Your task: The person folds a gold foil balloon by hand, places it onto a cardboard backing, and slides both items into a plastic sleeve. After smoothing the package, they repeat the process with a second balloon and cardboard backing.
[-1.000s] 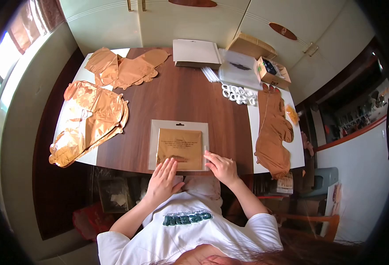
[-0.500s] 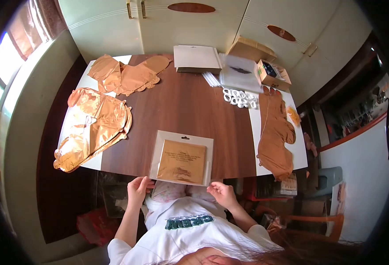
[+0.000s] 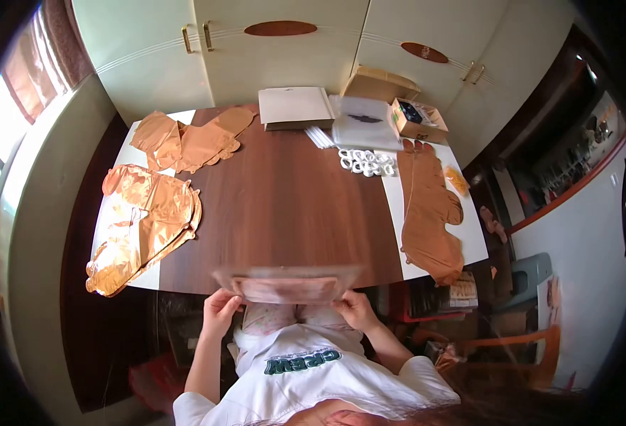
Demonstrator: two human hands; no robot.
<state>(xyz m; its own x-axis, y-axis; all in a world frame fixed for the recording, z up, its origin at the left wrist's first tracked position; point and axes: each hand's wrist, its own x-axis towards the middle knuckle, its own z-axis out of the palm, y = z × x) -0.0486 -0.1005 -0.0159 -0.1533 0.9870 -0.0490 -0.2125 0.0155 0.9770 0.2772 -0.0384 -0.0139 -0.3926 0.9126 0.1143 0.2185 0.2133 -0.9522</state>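
At the table's near edge, my left hand [image 3: 222, 308] and my right hand [image 3: 355, 310] pinch the two near corners of a flat hang-hole package [image 3: 288, 287]. It is tilted up and smeared by motion, so I see it foreshortened. The folded gold foil inside appears only as a pinkish-brown patch, and its print cannot be read. Flat copper-gold foil balloons [image 3: 153, 220] lie in a shiny stack at the left. More foil balloons [image 3: 192, 138] lie behind them, and another pile [image 3: 430, 209] rests at the right.
Along the back of the table [image 3: 284, 192] stand a stack of white cards [image 3: 295, 106], clear plastic bags [image 3: 362, 122], white straws [image 3: 319, 137], white ribbon rolls [image 3: 367, 162] and an open cardboard box [image 3: 419, 119]. A small yellow-orange packet [image 3: 456, 180] lies far right. Cabinets rise behind.
The package has swung from facing me to a steep, blurred tilt, both hands still at its near corners. My head view has shifted slightly, so the table things appear lower and further left.
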